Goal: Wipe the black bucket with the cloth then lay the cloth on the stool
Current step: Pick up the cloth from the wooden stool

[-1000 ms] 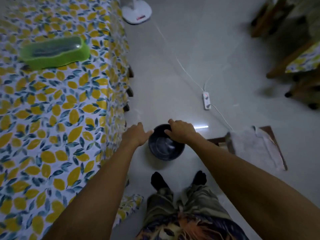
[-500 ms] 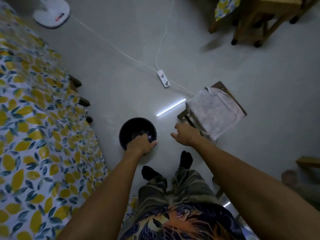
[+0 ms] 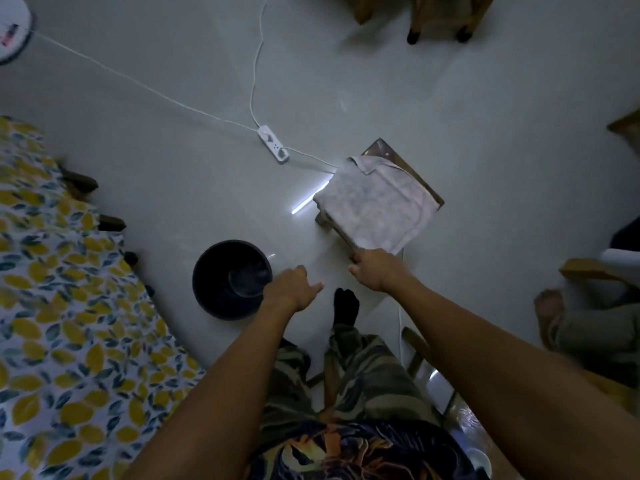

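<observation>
The black bucket (image 3: 221, 271) stands upright on the pale floor, just left of my feet. My left hand (image 3: 294, 289) hovers at its right rim with fingers loosely apart and nothing in it. A pale cloth (image 3: 377, 206) lies spread over the small wooden stool (image 3: 384, 148) to the right of the bucket. My right hand (image 3: 377, 271) is at the near edge of the cloth, fingers curled down against the stool's corner. Whether they hold the cloth is hidden.
A white power strip (image 3: 273, 144) with cables lies on the floor beyond the bucket. The lemon-print table (image 3: 52, 323) fills the left side. A white fan base (image 3: 10, 32) is far left, chair legs (image 3: 436, 26) are at the top, and another person's foot (image 3: 549, 306) is on the right.
My left hand has come off the bucket's near rim and moved right. My right hand has travelled from the bucket across to the near edge of the cloth. The view has swung right.
</observation>
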The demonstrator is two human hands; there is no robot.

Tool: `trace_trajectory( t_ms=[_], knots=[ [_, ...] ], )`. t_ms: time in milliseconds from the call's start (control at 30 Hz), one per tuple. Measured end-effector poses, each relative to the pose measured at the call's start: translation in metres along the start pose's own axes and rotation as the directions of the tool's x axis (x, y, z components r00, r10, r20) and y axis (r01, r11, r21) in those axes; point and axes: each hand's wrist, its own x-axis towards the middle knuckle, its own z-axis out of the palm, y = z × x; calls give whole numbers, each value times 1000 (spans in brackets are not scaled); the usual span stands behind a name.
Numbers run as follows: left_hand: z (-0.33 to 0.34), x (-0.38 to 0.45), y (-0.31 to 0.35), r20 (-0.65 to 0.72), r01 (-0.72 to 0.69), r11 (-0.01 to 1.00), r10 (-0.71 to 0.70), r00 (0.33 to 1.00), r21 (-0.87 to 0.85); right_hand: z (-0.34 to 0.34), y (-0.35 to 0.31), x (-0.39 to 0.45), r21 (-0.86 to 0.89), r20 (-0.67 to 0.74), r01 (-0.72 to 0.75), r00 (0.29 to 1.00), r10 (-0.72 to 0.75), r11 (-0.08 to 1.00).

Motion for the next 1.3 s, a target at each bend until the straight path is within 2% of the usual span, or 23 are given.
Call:
trace_trajectory(
  t_ms=[267,400,500,567,733,900,1000,1100,1200,1300],
  knots=[
    [9,52,34,48,-89,993,85,995,80,-10,47,27,172,-35,-134,989,142,976],
    [11,87,37,54,-129,975,121,991,180,-10,62,54,210,-68,-189,976,208,959],
    [16,120,35,49,-149,963,142,989,225,-8,68,85,201,-124,-201,966,229,959],
    [20,152,36,39,-176,945,172,984,276,-5,72,112,188,-208,-194,950,233,963],
    [36,214,28,2,-176,942,183,983,285,11,71,177,68,-515,-137,843,152,988],
    [89,239,-15,17,-181,950,183,983,255,39,65,213,3,-621,-185,770,147,983],
    [119,243,-46,34,-165,953,162,986,253,61,59,214,-55,-724,-231,680,121,971],
    [134,242,-66,-21,-149,949,161,987,279,77,52,211,-68,-780,-236,618,95,969],
    [133,243,-77,-104,-133,954,166,981,269,84,48,207,-100,-793,-240,605,68,966],
    [125,234,-82,-225,-118,959,178,958,258,88,43,193,-153,-760,-201,649,15,968]
  ],
)
